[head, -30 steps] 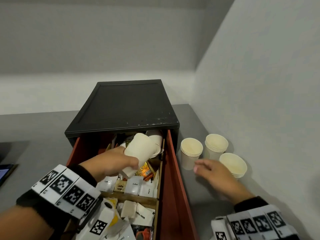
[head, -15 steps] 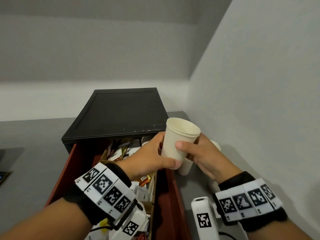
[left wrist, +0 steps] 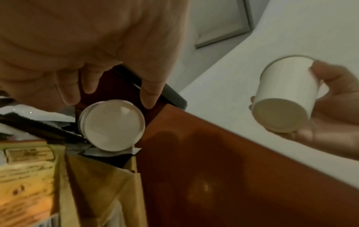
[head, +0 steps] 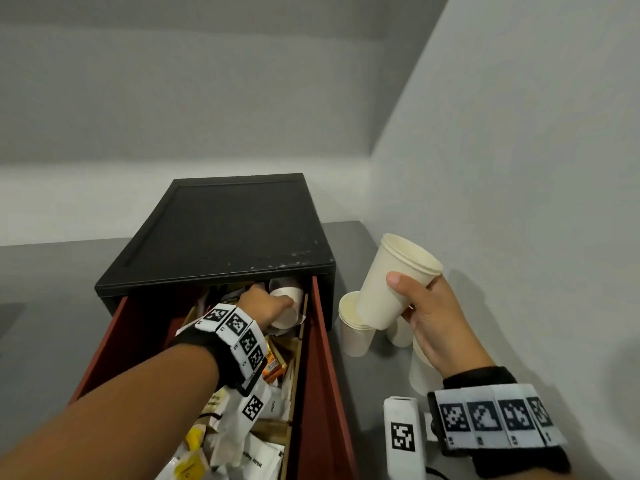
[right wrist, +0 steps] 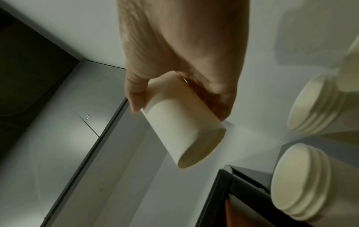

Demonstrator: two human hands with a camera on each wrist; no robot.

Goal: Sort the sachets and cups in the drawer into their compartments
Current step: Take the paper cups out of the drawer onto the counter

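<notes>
left hand [head: 266, 304] reaches forward, fingers spread and relaxed; right hand [head: 434, 318] is raised, fingers and thumb curled in a grip.

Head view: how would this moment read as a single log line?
left hand: reaching for cup in drawer | right hand: holds cup stack over counter stacks | sachets: unsorted

Cup [head: 391, 282] now rightward (left hand [head: 266, 304] away)
</notes>
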